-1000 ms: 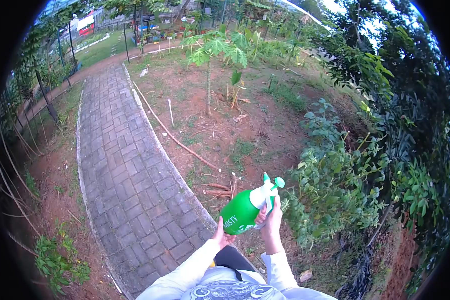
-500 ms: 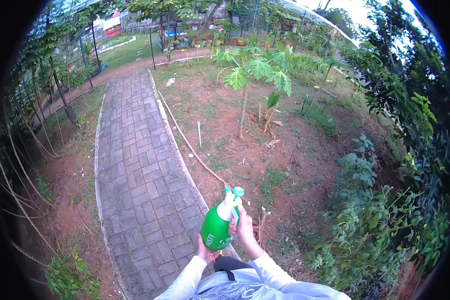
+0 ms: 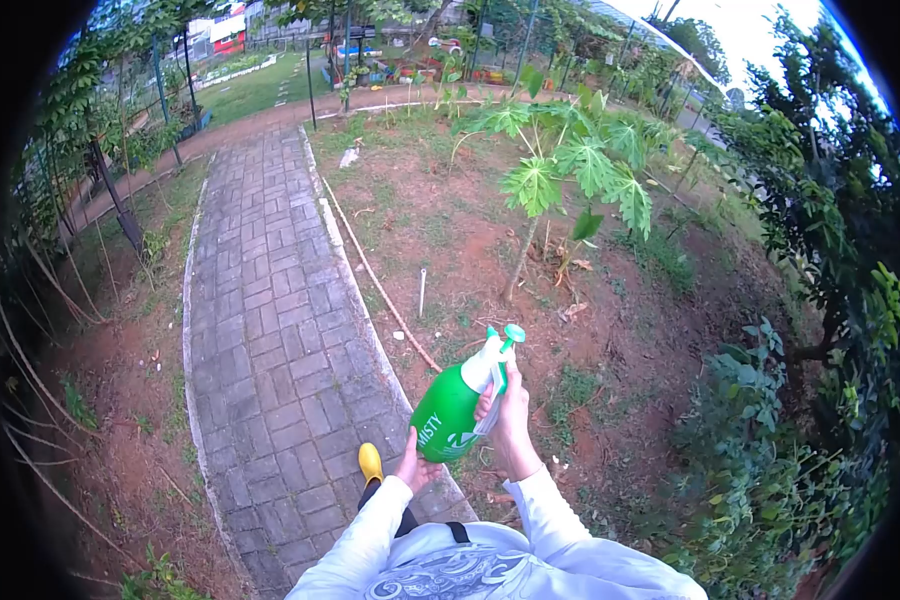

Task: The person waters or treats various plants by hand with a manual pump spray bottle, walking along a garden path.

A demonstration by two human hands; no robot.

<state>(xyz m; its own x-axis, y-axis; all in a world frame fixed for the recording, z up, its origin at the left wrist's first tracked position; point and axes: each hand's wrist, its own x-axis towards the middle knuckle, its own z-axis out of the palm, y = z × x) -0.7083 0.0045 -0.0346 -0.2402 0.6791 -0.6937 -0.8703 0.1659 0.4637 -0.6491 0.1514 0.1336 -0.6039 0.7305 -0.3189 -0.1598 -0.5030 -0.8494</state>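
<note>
A green spray bottle [image 3: 446, 415] with a white neck and green nozzle is held in front of my body, tilted with its top toward the upper right. My left hand [image 3: 416, 464] is wrapped round the bottle's lower end. The fingers of my right hand [image 3: 510, 412] close round the trigger and neck below the nozzle. Beyond the bottle, a papaya-like plant [image 3: 585, 165] with broad lobed leaves grows from the soil.
A brick path [image 3: 270, 350] with a pale edging runs ahead on the left. A brown hose [image 3: 377, 283] lies along its right edge, near a short pale stake [image 3: 422, 292]. Dense bushes [image 3: 770, 470] stand on the right. A yellow boot [image 3: 370, 462] is on the path.
Both hands have moved up and right with the bottle, which leans further right. The yellow boot has come into sight, and the leafy plant appears nearer and further right.
</note>
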